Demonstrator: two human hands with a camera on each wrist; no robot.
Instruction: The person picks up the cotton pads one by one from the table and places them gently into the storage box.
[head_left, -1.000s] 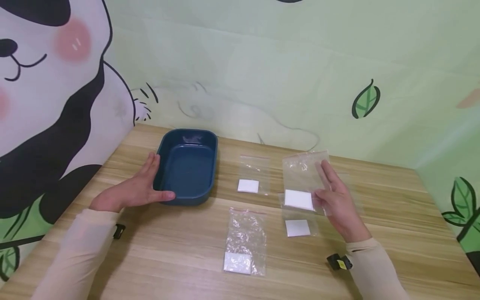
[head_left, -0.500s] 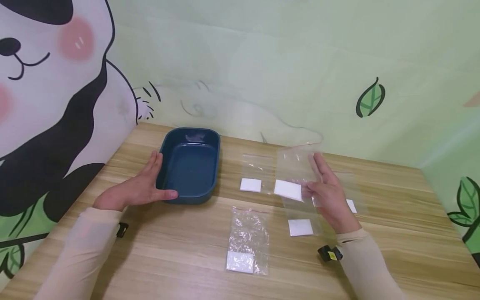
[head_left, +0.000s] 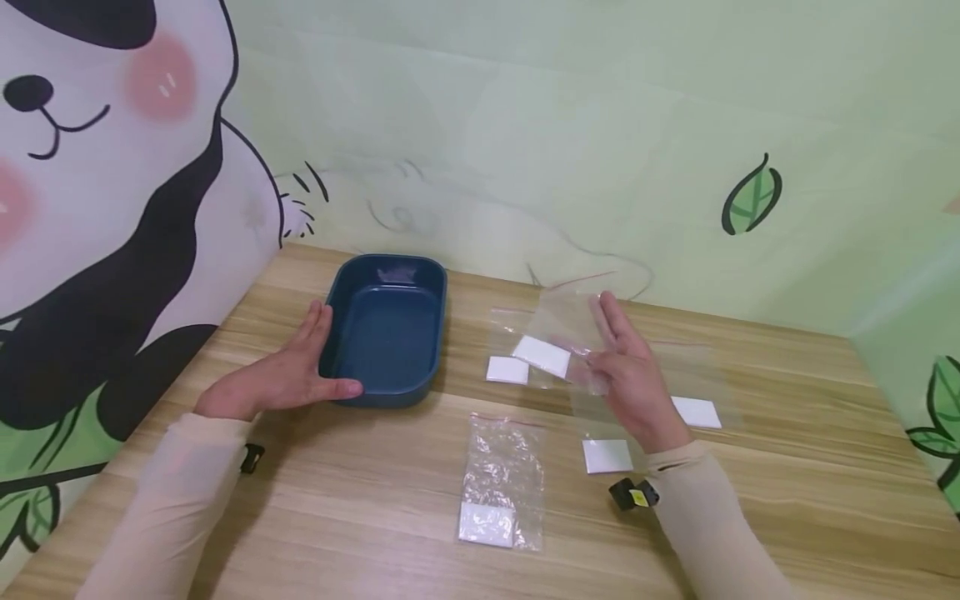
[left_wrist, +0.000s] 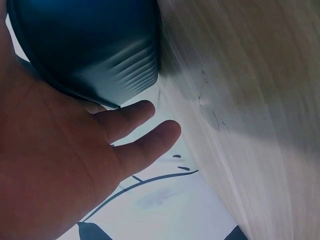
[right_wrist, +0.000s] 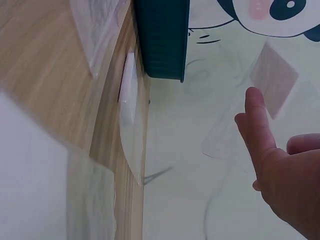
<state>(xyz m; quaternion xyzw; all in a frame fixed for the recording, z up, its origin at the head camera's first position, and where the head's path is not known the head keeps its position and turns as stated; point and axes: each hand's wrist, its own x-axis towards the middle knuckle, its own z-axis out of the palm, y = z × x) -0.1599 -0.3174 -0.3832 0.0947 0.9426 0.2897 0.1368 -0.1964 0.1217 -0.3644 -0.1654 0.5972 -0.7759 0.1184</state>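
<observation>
My left hand [head_left: 277, 382] rests against the left side and near corner of a dark blue rectangular tray [head_left: 386, 400]. Its fingers look fairly straight along the tray's outer wall in the left wrist view, while the thumb lies by the front rim in the head view. Above the table, my right hand [head_left: 637, 387] pinches a clear zip bag [head_left: 570, 317] between thumb and fingers. A white rectangular piece [head_left: 542, 357] shows in the bag's lower part. In the right wrist view the bag hangs tilted beyond the fingertips.
Several similar zip bags lie on the wooden table [head_left: 360, 500]: one behind the held bag [head_left: 507, 369], one in front [head_left: 502, 467], one below the right hand [head_left: 607, 456], one to its right [head_left: 696, 412]. A printed cloth wall [head_left: 487, 125] stands behind.
My right hand has moved left with the zip bag, which tilts more and now overlaps the rear bag. The right-hand bag's white piece has come into view. My left hand stays at the tray.
</observation>
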